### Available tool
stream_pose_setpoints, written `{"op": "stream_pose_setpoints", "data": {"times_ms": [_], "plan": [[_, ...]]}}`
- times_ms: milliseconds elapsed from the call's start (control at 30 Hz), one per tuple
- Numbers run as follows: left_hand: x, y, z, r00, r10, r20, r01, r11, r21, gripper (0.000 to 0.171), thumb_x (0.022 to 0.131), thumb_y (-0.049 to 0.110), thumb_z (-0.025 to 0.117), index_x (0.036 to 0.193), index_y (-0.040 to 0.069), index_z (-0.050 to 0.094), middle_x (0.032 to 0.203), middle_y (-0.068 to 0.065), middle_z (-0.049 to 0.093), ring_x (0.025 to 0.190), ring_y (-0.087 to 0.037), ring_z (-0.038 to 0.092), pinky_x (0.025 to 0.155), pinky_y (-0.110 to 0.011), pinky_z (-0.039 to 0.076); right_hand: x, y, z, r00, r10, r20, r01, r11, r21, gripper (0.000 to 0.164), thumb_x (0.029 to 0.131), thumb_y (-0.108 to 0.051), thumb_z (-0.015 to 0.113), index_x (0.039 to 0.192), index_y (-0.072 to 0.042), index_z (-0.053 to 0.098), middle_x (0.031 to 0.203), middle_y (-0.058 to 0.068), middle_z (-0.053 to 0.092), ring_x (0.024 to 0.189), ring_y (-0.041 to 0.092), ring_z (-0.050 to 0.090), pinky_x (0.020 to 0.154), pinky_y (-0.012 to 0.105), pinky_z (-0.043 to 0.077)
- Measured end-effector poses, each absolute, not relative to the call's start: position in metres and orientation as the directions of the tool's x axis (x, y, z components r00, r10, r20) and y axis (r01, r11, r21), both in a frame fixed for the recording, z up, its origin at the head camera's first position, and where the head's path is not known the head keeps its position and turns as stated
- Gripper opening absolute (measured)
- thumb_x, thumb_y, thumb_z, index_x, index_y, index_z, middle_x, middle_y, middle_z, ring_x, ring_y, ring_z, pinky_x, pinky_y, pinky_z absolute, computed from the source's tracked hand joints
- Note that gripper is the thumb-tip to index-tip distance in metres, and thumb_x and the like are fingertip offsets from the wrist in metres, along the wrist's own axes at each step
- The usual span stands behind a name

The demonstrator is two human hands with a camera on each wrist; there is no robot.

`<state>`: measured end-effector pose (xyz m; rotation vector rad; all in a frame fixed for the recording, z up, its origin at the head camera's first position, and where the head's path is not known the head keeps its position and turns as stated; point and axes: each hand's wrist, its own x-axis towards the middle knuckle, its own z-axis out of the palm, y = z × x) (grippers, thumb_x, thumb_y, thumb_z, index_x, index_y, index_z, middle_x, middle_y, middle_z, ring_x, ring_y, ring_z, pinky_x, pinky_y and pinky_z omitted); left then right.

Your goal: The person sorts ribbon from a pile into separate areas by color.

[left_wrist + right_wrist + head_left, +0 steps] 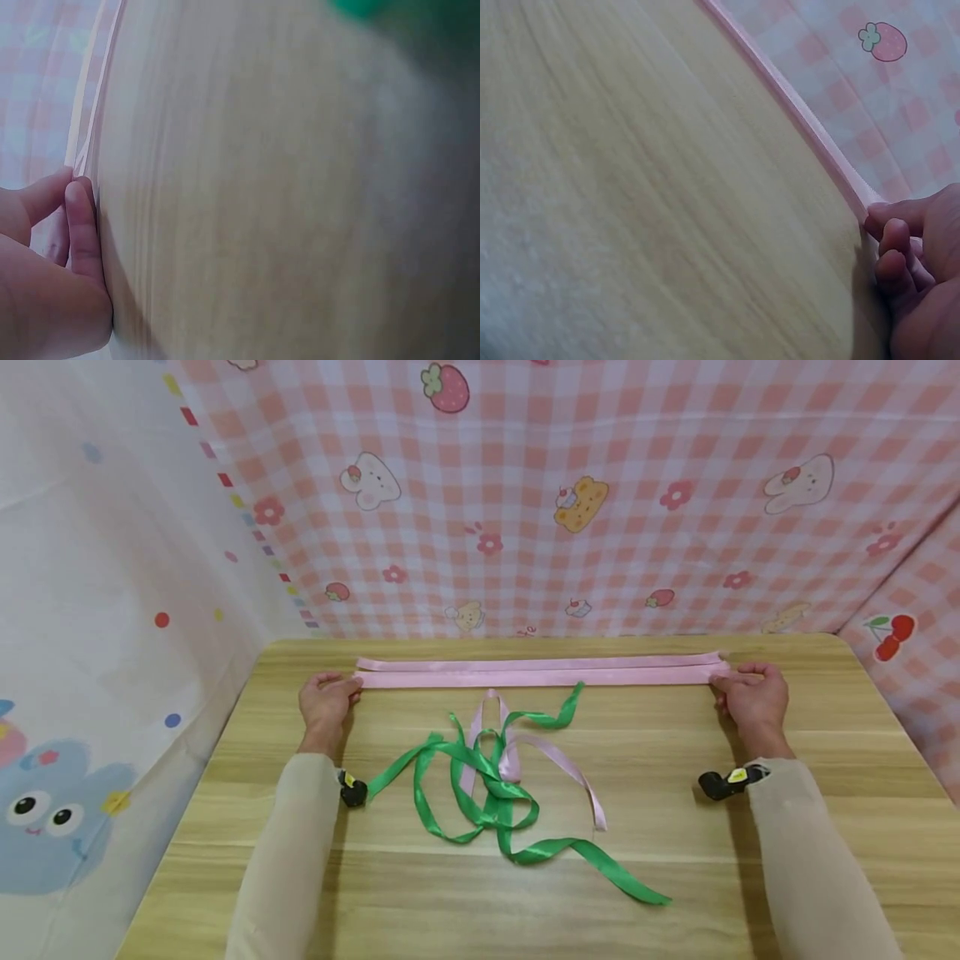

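A pink ribbon (pixel 525 678) is stretched straight from side to side near the table's back edge. My left hand (pixel 327 703) pinches its left end between thumb and fingers, as the left wrist view also shows. At the other end my right hand (pixel 753 700) pinches the ribbon; in the right wrist view the thumb and fingertip meet on the pink strip (pixel 810 120). Just behind lies a second pink ribbon length (pixel 525 665), nearly parallel. Whether the two lengths join at the right end is hidden by the fingers.
Between the arms, a tangle of green ribbon (pixel 555 852) lies loosely looped on the wooden table (pixel 637 877). A paler pink ribbon (pixel 562 762) is mixed into it. A checked cloth (pixel 525 452) hangs behind the back edge, and a white printed cloth (pixel 112 568) hangs at the left.
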<state>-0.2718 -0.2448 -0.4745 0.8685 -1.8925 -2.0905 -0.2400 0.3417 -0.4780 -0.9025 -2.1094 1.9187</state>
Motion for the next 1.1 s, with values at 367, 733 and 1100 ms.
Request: {"op": "stream_pose_setpoints", "data": {"times_ms": [367, 733, 1100], "plan": [[-0.2713, -0.2427, -0.4728, -0.802, -0.519, -0.295, -0.245, -0.164, 0.956, 0.036, 0.082, -0.008, 0.075, 0.110, 0.001, 0.053, 0.074, 0.004, 0.070, 0.061, -0.002, 0.066, 0.058, -0.016, 0.054, -0.2385, 0.3412, -0.4800, -0.806, 0.531, -0.263, 0.316, 0.010, -0.949, 0.043, 0.085, -0.007, 0.077, 0.099, -0.024, 0.040, 0.060, -0.016, 0.062, 0.039, 0.007, 0.054, 0.036, 0.021, 0.043], [-0.2705, -0.2421, -0.4723, -0.794, -0.527, -0.305, -0.232, -0.201, 0.952, 0.042, 0.081, -0.008, 0.076, 0.114, -0.001, 0.052, 0.071, 0.005, 0.068, 0.062, -0.003, 0.066, 0.057, -0.015, 0.053, -0.2379, 0.3398, -0.4820, -0.811, 0.538, -0.228, 0.307, 0.059, -0.950, 0.046, 0.084, -0.006, 0.077, 0.100, -0.027, 0.040, 0.061, -0.017, 0.061, 0.040, 0.006, 0.055, 0.037, 0.020, 0.042], [-0.2706, -0.2432, -0.4731, -0.799, -0.505, -0.328, -0.211, -0.276, 0.938, 0.048, 0.079, -0.012, 0.076, 0.117, -0.001, 0.050, 0.075, 0.001, 0.068, 0.066, -0.007, 0.067, 0.061, -0.018, 0.056, -0.2360, 0.3381, -0.4821, -0.808, 0.553, -0.204, 0.339, 0.153, -0.928, 0.051, 0.084, -0.013, 0.079, 0.110, -0.028, 0.037, 0.074, -0.016, 0.058, 0.044, 0.003, 0.056, 0.043, 0.019, 0.047]]}}
